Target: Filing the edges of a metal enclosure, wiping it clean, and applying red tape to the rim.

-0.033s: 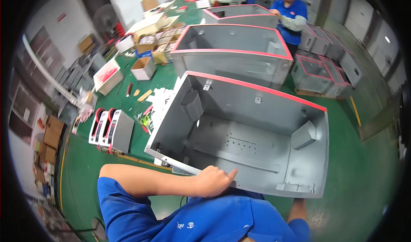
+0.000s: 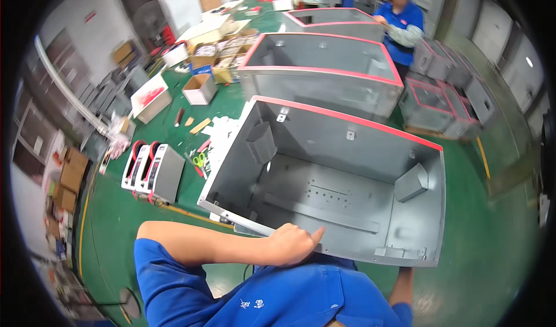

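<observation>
A large open grey metal box (image 2: 324, 211) is held tilted in front of my body, with red stripping along its far rim. My left hand (image 2: 292, 244) is closed over the near edge, thumb pointing into the box and fingers hidden behind the wall. Low on the right, my right forearm (image 2: 403, 286) runs up under the near right corner; the hand itself is hidden by the box. Inside are two corner brackets, the right one (image 2: 411, 182) plainly seen, a long flat strip (image 2: 324, 213) and a patch of small holes in the bottom.
Beyond stands another grey box (image 2: 318, 87) with a red-edged rim. The green bench (image 2: 188, 136) to the left carries white scraps (image 2: 220, 133), green-handled scissors (image 2: 199, 160), two white-and-grey devices (image 2: 152, 171) and a carton (image 2: 199, 89). A co-worker (image 2: 401, 29) stands at the far right, near stacked boxes (image 2: 431, 104).
The bench, the far boxes and the co-worker appear slightly further right in the picture. The box I hold and my left hand have barely moved.
</observation>
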